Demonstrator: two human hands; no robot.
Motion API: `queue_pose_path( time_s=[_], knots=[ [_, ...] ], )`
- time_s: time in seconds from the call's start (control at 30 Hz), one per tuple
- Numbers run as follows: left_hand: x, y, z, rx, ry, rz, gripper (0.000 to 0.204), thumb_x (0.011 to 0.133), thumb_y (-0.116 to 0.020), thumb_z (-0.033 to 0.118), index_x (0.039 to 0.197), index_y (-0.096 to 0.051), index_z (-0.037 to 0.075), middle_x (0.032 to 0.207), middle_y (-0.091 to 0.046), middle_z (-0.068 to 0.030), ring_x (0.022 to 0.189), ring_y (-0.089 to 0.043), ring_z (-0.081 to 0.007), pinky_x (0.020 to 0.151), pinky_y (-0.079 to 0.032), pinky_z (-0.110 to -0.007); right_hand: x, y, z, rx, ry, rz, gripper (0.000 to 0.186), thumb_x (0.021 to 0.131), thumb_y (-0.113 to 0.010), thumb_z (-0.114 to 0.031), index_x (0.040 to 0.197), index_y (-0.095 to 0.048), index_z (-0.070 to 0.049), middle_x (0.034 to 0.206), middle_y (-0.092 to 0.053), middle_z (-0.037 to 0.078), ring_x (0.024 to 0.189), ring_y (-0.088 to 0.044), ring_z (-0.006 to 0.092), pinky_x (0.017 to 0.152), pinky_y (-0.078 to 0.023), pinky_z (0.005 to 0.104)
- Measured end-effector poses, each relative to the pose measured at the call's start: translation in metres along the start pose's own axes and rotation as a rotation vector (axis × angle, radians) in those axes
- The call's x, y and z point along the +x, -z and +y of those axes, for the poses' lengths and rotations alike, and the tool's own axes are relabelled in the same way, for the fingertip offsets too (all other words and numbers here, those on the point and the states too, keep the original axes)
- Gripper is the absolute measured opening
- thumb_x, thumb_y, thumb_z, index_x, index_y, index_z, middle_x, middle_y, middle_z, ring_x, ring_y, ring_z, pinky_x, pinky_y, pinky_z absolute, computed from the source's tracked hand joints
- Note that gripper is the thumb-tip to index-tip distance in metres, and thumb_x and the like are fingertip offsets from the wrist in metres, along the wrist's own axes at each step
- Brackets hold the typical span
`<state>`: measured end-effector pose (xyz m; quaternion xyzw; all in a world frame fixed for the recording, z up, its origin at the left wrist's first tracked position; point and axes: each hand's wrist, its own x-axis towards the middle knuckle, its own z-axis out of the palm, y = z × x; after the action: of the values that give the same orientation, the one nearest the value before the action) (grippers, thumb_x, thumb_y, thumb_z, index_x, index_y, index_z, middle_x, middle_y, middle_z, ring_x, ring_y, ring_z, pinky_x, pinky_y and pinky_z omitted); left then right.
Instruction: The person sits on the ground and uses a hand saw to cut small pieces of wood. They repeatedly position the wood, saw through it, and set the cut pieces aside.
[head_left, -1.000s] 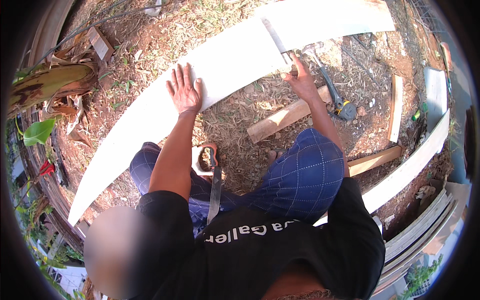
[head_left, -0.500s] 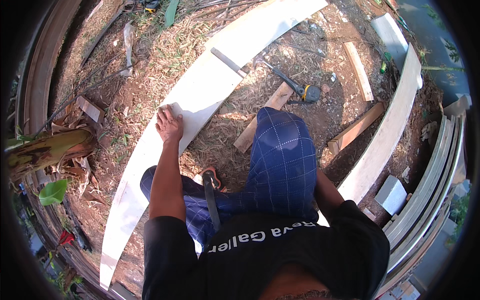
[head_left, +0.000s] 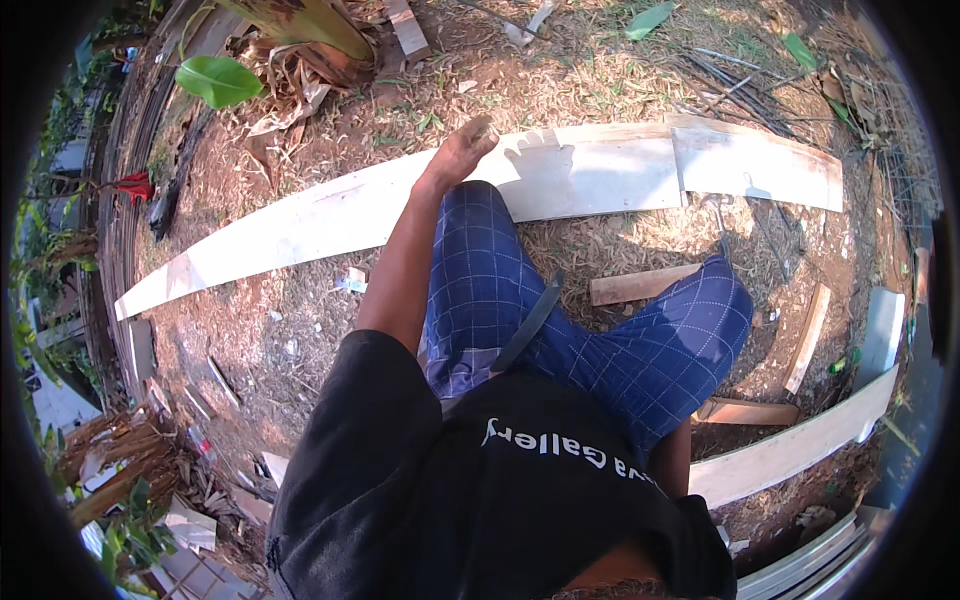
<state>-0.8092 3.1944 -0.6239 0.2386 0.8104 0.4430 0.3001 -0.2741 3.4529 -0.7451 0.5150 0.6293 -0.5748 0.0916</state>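
A long pale wooden plank (head_left: 330,215) lies across the ground in front of me and looks curved. My left hand (head_left: 466,152) is raised just over the plank's far edge, and its shadow with separate fingers falls on the wood. The fingers look partly bent, and no object shows in them. A thin strip (head_left: 681,168) crosses the plank farther right. Beside the near edge there lies a hammer (head_left: 718,212), partly behind my right knee. Only my right forearm shows below that knee; the hand itself is hidden.
Short wooden blocks lie by my right knee, one light (head_left: 640,285) and one reddish (head_left: 745,412). Another pale plank (head_left: 800,435) runs along the right, with stacked boards (head_left: 810,560) beyond. Thin sticks (head_left: 735,90) lie at the far right, and a banana stem (head_left: 310,30) at the far left.
My view has turned left along the plank. My left hand, earlier flat on the plank, has lifted off it. The tape measure near my right knee no longer shows.
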Motion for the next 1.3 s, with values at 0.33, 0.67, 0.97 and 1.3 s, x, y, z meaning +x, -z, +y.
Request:
queue_pose_path(
  time_s=[0.33, 0.67, 0.97, 1.3],
  knots=[
    [-0.219, 0.003, -0.162, -0.215, 0.424, 0.382, 0.052, 0.102, -0.064, 0.032, 0.138, -0.061, -0.005, 0.117, -0.072, -0.0166, 0.109, -0.066, -0.0225, 0.096, -0.051, -0.036, 0.007, 0.022, -0.02, -0.096, 0.011, -0.038, 0.058, 0.098, -0.07, -0.029, 0.148, -0.054, -0.006, 0.134, -0.062, 0.023, 0.114, -0.067, 0.0343, 0.099, -0.052, 0.0436],
    [-0.273, -0.017, -0.192, -0.159, 0.427, 0.359, 0.049, 0.101, -0.065, 0.032, 0.135, -0.063, -0.003, 0.11, -0.074, -0.0221, 0.103, -0.072, -0.0308, 0.092, -0.055, -0.04, 0.007, 0.026, -0.045, -0.179, 0.006, -0.096, 0.056, 0.098, -0.07, -0.029, 0.147, -0.055, -0.006, 0.132, -0.063, 0.023, 0.113, -0.067, 0.0341, 0.099, -0.052, 0.0434],
    [-0.356, 0.009, -0.228, -0.637, 0.655, 0.93, 0.033, 0.101, -0.064, 0.024, 0.121, -0.069, -0.002, 0.093, -0.069, -0.0057, 0.075, -0.065, -0.0154, 0.068, -0.054, -0.03, 0.007, 0.048, -0.048, -0.24, -0.021, -0.096, 0.055, 0.098, -0.07, -0.029, 0.146, -0.056, -0.006, 0.131, -0.064, 0.023, 0.113, -0.068, 0.0338, 0.099, -0.052, 0.0432],
    [-0.39, 0.027, -0.276, -0.56, 0.721, 0.844, 0.04, 0.103, -0.065, 0.035, 0.131, -0.065, 0.007, 0.108, -0.071, -0.007, 0.087, -0.07, -0.0186, 0.071, -0.053, -0.034, 0.016, 0.059, -0.061, -0.301, -0.009, -0.114, 0.054, 0.098, -0.07, -0.029, 0.145, -0.057, -0.006, 0.13, -0.065, 0.023, 0.112, -0.068, 0.0336, 0.099, -0.052, 0.0429]
  ],
)
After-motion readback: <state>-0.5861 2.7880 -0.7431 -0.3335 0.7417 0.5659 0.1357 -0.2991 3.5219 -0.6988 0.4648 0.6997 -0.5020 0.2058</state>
